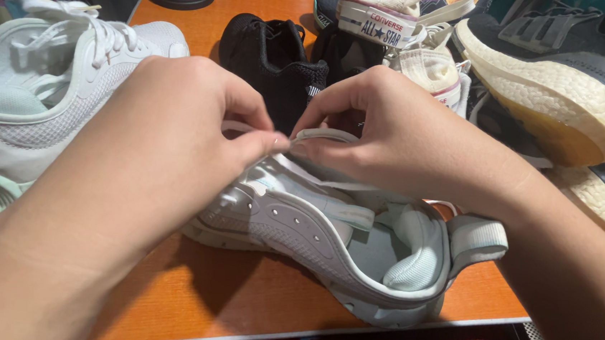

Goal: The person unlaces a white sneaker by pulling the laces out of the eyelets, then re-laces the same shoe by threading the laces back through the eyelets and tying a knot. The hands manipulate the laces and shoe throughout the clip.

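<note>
Hands meet over the grey shoe on the orange table: left hand and right hand both pinch its lace between closed fingertips. White sneaker lies left, more shoes behind.

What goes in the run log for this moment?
left hand: pinching lace | right hand: pinching lace | white shoe: on orange table
</note>
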